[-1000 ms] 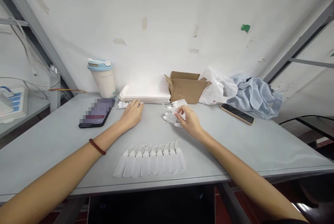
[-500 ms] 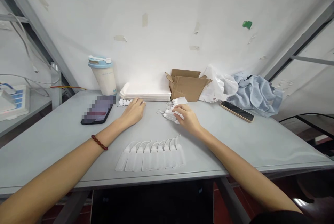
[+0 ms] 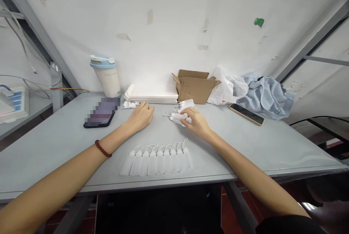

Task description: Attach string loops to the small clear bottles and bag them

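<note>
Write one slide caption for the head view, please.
Right hand at a pile of white tags, beyond a neat row.

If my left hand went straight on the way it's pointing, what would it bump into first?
Most likely the white stack, toward its right end, just beyond your left hand; exact depth is hard to judge from this one view.

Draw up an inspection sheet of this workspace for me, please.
Surface: grey table, larger things mostly along the back.
Job's things: white tags in a row near the front edge; loose pile of more behind.
Clutter: cup, left phone, white stack, box, bag, cloth, right phone.
Hands: right hand at the pile, grip unclear; left hand beside small white pieces, grip unclear.
Cables: red-yellow wire at left.
Surroundings: white wall, green pin.
</note>
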Available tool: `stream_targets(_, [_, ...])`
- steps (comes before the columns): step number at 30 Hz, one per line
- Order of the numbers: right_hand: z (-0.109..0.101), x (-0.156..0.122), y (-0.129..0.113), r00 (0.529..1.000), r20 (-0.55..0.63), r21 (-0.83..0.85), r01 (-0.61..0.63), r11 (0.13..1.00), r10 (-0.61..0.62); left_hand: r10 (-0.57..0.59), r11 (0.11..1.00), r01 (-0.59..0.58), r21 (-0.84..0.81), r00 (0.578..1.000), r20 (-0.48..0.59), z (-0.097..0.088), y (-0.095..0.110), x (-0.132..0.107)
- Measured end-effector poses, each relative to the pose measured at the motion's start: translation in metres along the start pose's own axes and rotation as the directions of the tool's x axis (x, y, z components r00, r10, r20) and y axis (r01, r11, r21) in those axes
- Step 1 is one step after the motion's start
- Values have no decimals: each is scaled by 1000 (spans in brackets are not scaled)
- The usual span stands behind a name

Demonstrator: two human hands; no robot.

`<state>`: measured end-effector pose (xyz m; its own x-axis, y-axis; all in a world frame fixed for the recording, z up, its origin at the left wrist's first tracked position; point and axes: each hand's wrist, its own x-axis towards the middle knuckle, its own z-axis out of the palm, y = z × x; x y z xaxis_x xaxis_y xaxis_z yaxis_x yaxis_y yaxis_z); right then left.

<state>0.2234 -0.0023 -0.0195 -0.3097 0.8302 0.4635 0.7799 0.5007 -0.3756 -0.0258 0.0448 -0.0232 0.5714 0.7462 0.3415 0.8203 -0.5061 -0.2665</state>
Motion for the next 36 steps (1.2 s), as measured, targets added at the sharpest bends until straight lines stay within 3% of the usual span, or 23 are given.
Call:
stream_targets(7, [-21,0,-14,999,-16,106,-33,994,34,-72,972,70,-224,997,1,-8,5,-3])
stream_targets(10, [-41,-3,-25,962,270,279,-122,953,44,-108,920,97,-380,994,-6,-10,9,-5])
stream_targets(13, [-55,-7,-34,827,561,350,-218,911,-18,-118,834,83,-546,993,-29,-14,16,-8])
stream_targets(14, [-57,-9,-37,758,650,351,-245,904,-47,-115,805,73,-589,993,-34,-17,20,-8])
stream_targets(16, [-59,-11,-41,569,816,312,-289,905,-100,-94,769,44,-637,995,-45,-23,27,-10])
stream_targets(18, [-58,-13,-45,378,919,243,-311,919,-115,-52,766,-6,-643,996,-71,-29,34,-12])
stream_targets(19, [-57,-13,-46,312,944,209,-312,927,-107,-28,771,-34,-636,996,-86,-31,36,-12])
stream_targets(21, [-54,-14,-48,249,966,153,-307,939,-75,17,784,-83,-615,994,-112,-34,41,-14])
stream_targets(25, [-50,-11,-47,218,976,47,-297,954,20,55,806,-126,-579,989,-139,-32,43,-15])
stream_targets(29, [-48,-9,-39,223,968,-48,-290,956,117,47,810,-123,-573,988,-146,-29,42,-15])
stream_targets(33, [-50,-7,-33,259,959,-37,-283,958,114,54,801,-126,-586,989,-139,-27,41,-16])
stream_targets(36, [-52,-6,-30,345,936,50,-309,950,63,33,770,-112,-628,990,-137,-25,41,-16])
